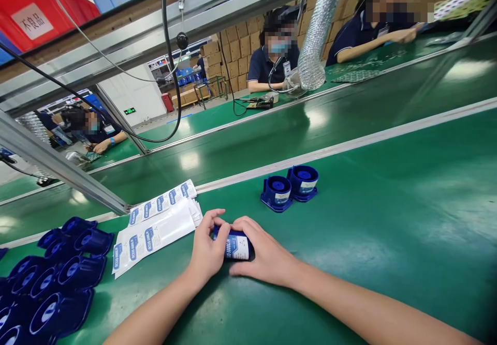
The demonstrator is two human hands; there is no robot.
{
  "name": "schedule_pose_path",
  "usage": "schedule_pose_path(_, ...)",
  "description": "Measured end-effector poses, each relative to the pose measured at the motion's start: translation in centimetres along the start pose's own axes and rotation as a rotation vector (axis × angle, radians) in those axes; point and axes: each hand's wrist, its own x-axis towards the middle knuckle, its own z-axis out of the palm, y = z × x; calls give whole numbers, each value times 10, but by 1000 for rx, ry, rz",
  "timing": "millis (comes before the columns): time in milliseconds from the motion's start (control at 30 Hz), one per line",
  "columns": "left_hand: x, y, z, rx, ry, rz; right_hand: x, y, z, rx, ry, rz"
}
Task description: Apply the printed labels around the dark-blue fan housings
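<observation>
A dark blue round plastic housing (217,233) with a white and blue label (237,247) on its side sits between my two hands, low over the green bench. My left hand (208,242) grips its left side, the thumb resting by the label's left edge. From the right, my right hand (267,252) wraps around the other side with its fingers over the top. Much of the housing is hidden by my fingers. Just left of my left hand lie sheets of printed labels (174,227), with bare white backing where some labels are gone.
Two labelled blue housings (278,192) stand beyond my right hand. Several more blue housings (58,293) crowd the left side. A metal post (77,164) rises behind them. A black cable (176,91) hangs overhead. Across the green conveyor (248,143), co-workers (272,58) sit at their bench.
</observation>
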Motion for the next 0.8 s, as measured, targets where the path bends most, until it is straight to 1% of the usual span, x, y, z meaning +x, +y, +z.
schedule_pose_path(67, 0, -1, 1, -10, 13, 15, 1, 2, 6, -109, 51, -23)
schedule_pose_path(133, 1, -1, 1, -10, 33, 18, 6, 3, 8, -113, 52, -13)
schedule_pose_path(300, 1, -4, 1, -43, 57, 3, 14, -2, 0, 30, 25, 66)
schedule_pose_path(567, -6, -18, 2, -68, 41, 87, 13, -8, 0, 181, 12, 149)
schedule_pose_path(800, -12, -22, 2, -47, 32, 199, 16, -2, -4, 294, -22, 208)
